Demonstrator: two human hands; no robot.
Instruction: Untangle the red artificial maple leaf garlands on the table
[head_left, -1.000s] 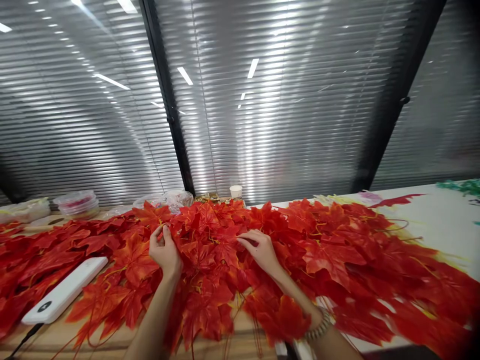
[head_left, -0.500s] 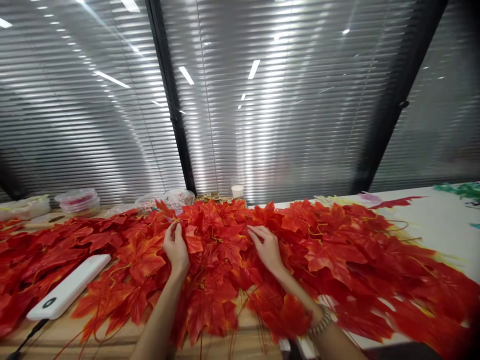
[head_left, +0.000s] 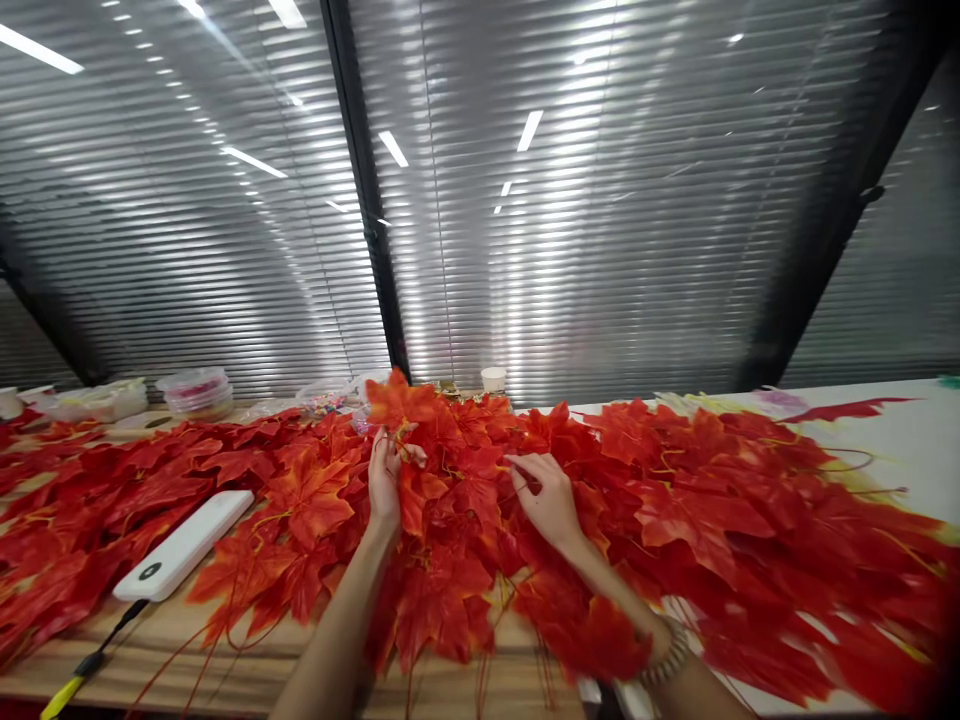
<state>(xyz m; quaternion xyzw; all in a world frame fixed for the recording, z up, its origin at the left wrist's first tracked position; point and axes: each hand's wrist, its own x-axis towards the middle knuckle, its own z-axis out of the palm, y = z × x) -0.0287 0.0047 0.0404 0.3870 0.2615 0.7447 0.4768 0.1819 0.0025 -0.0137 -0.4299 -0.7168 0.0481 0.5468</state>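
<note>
White plastic: the power bank (head_left: 191, 540) bears a mark (head_left: 150, 572) too small to read. The left hand (head_left: 386, 480) pinches a leaf (head_left: 401, 402), higher and nearer the cup (head_left: 493, 380) than a second ago; the right hand's (head_left: 547, 497) thumb and finger nearly meet, grip unclear. Red leaves (head_left: 442, 595) strew the worktop (head_left: 247, 675), blinds (head_left: 637, 270) behind.

Red, blazing red leaves (head_left: 442, 600), orange-flushed, some yellow-edged! Silver blinds (head_left: 570, 250), striped across; white device (head_left: 195, 535) with dark oval (head_left: 150, 571); tan table (head_left: 262, 650), streaked brown; white cup (head_left: 493, 380)!
</note>
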